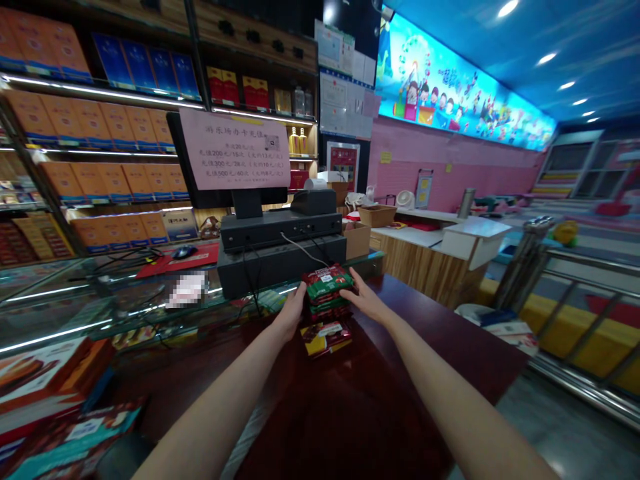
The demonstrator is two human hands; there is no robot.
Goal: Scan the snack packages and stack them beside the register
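Observation:
A stack of red and green snack packets stands on the dark red tabletop, held between my two hands. My left hand rests against the stack's left side, its fingers partly hidden. On the opposite side, my right hand has its fingers bent against the packets' right edge. Just in front of the stack lies a yellow and dark red packet, touched by neither hand.
Behind the stack stands a black cash register with a pink sign on its screen. A glass counter runs along the left. Boxes and teal-brown packets lie at lower left. Metal railings stand right.

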